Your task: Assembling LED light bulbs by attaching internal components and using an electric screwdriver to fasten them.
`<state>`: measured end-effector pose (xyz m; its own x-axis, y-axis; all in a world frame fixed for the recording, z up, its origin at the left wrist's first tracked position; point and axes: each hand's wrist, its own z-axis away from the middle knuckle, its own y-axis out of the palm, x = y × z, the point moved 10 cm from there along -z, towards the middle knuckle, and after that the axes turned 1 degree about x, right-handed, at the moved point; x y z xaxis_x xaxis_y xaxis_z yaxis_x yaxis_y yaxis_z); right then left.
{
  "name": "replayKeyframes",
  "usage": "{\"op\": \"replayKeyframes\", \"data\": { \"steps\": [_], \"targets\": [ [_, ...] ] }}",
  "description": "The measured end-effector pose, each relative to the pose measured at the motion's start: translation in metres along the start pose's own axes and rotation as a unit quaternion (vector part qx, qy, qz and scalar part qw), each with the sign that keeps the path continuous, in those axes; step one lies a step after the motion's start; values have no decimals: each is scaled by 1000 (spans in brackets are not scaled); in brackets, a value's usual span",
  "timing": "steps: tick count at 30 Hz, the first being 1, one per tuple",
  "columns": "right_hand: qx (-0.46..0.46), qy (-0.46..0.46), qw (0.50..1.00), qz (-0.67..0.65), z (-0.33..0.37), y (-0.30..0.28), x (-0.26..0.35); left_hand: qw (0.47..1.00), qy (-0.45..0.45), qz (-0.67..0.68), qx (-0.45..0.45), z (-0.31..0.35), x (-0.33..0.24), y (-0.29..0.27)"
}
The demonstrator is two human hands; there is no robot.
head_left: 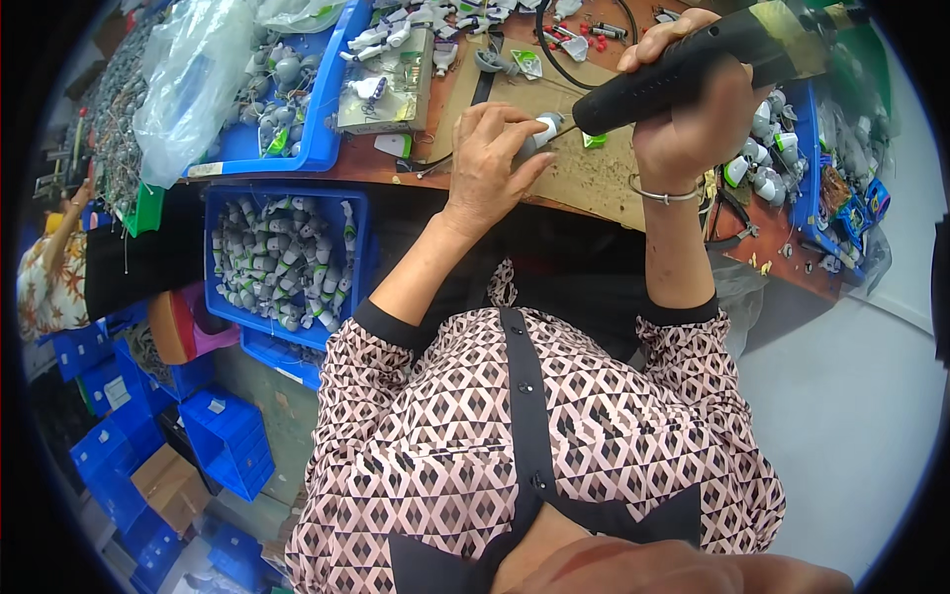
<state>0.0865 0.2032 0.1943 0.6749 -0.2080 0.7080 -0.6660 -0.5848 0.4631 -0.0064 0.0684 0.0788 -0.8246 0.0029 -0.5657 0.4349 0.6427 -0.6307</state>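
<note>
Head view — left hand around half-hidden white part, right hand gripping black driver.

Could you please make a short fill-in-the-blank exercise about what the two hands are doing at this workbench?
1. The right hand grips a black electric ____ with its tip at the part.
2. The left hand holds a small white and grey part on a sheet of ____.
3. Below the bench edge, a ____ bin is full of similar parts.
4. The right wrist wears a thin ____.

Missing words: screwdriver; cardboard; blue; bracelet
</note>
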Motion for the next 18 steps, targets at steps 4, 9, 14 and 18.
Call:
{"op": "replayKeyframes", "data": {
  "steps": [4, 9, 14, 18],
  "targets": [
    [15, -4, 1000, 1, 1, 4, 0, 1000, 5, 11, -9, -2, -2, -1],
    [59, -53, 957, -279, 0, 17, -2, 1000, 2, 12, -11, -2, 0, -2],
    [16, 15, 1000, 13, 5, 9, -1, 1000, 0, 22, -13, -1, 0, 0],
    [19, 11, 1000, 12, 6, 9, -3, 1000, 4, 25, -17, 0, 2, 1]
  ]
}}
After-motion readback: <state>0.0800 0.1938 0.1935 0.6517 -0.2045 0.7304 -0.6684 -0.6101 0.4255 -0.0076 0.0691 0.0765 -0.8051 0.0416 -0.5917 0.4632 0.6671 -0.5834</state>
